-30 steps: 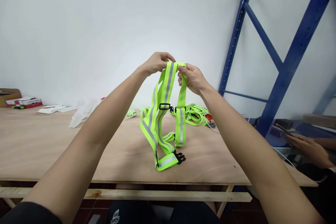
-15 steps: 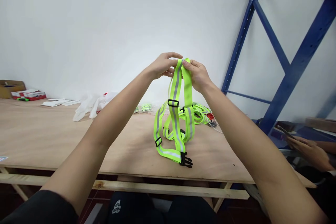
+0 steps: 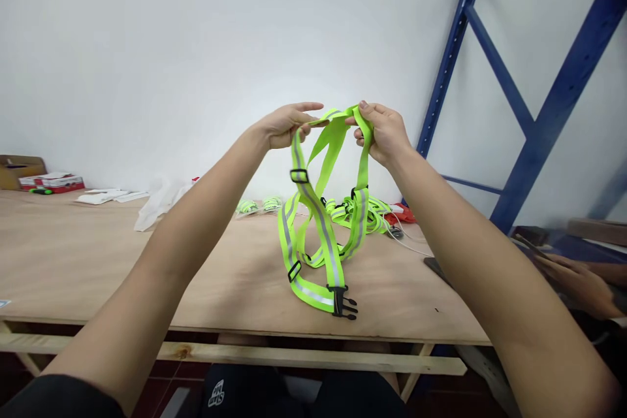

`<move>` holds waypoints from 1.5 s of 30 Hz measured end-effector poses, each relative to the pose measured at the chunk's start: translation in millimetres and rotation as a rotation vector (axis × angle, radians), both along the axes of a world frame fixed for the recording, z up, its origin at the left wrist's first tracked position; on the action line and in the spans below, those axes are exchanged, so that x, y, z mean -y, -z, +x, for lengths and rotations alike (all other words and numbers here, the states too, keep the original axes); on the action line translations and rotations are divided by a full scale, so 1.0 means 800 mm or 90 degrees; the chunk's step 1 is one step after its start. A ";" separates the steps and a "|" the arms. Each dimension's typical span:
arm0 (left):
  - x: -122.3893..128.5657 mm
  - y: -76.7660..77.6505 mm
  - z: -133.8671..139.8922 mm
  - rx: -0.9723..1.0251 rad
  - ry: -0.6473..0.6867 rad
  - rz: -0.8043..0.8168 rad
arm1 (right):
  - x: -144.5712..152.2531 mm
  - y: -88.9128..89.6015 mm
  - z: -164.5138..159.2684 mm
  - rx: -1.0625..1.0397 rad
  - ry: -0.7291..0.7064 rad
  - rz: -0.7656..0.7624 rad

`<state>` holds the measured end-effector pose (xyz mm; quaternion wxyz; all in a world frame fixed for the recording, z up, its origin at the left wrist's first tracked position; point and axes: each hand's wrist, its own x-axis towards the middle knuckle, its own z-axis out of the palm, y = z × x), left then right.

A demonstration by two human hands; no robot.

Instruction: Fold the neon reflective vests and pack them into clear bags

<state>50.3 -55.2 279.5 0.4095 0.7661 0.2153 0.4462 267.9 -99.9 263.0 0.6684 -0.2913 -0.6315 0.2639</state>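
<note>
Between my hands hangs a neon yellow-green reflective vest [image 3: 321, 219] made of elastic straps with grey stripes and black slide adjusters. My left hand [image 3: 289, 125] grips one strap at the upper left, its index finger stretched out. On the other side my right hand [image 3: 385, 130] pinches the top of another strap between thumb and fingers. The straps spread apart below the hands into loops, and their lower parts reach down to the wooden table [image 3: 235, 274]. A black buckle [image 3: 343, 302] with prongs dangles at the lower front end.
Behind the vest lies a heap of similar green straps [image 3: 375, 212], with a red item [image 3: 404, 213] and a white cable. Small packed bundles [image 3: 272, 203], white plastic bags [image 3: 161, 202] and boxes [image 3: 51, 181] line the back. Blue rack posts [image 3: 553, 98] and another person's hand [image 3: 582, 277] are at right.
My hands have moved apart, the left one leftward and the right one rightward. The vest's straps have opened into a wider loop between them.
</note>
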 end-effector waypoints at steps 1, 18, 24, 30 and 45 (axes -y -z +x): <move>0.001 -0.005 -0.012 -0.049 -0.019 0.019 | 0.000 -0.002 0.003 -0.006 0.012 -0.001; 0.087 -0.039 -0.109 -0.599 -0.361 0.451 | 0.030 0.000 0.076 1.059 0.543 0.207; 0.092 -0.033 -0.129 -0.534 -0.455 0.527 | 0.008 0.021 0.116 0.898 0.528 0.178; 0.090 -0.028 -0.148 -0.418 -0.489 0.428 | 0.033 0.010 0.132 0.588 0.493 -0.034; 0.089 -0.011 -0.180 -0.337 -0.426 0.185 | 0.058 0.006 0.163 0.389 0.214 -0.193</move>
